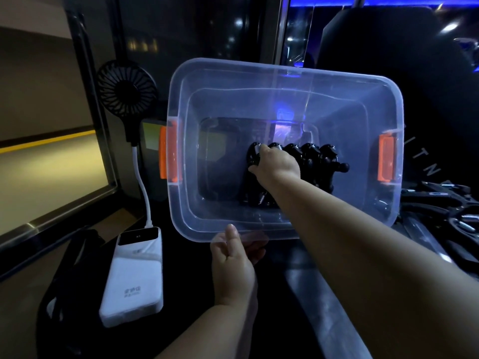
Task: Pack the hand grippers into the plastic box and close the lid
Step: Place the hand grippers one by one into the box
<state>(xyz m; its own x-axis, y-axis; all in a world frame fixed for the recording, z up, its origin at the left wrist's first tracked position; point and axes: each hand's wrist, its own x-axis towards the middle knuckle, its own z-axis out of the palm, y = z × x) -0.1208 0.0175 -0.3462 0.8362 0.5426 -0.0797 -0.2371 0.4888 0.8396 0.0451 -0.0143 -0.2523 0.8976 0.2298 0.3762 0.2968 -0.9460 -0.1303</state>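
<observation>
The clear plastic box (259, 67) fills the middle of the view; its top is open, with no lid on it; it has two orange clips (166, 154), one on the side at 9 o'clock and one on the side at 3 o'clock.

The left hand (233, 265) is at 6 o'clock of the box; it grasps the near rim, thumb on top and fingers curled under, and the fingers show through the plastic.

The right hand (277, 164) reaches down inside the box; the arm comes in from 4 o'clock, over the near rim; the fingers are curled round the top of the end gripper (254, 156), so this hand is holding it.

The black hand grippers (316, 154) stand side by side in a row on the floor of the box, a bit toward 3 o'clock from its middle; the end gripper is the one at the 9 o'clock end of the row.

More loose grippers (445, 203) lie in a pile outside the box at 3 o'clock, just beside its wall.

A small black fan (127, 92) stands at 10 o'clock of the box; a white cable (143, 182) runs down from it to a white power bank (134, 281) lying at 7 o'clock.
</observation>
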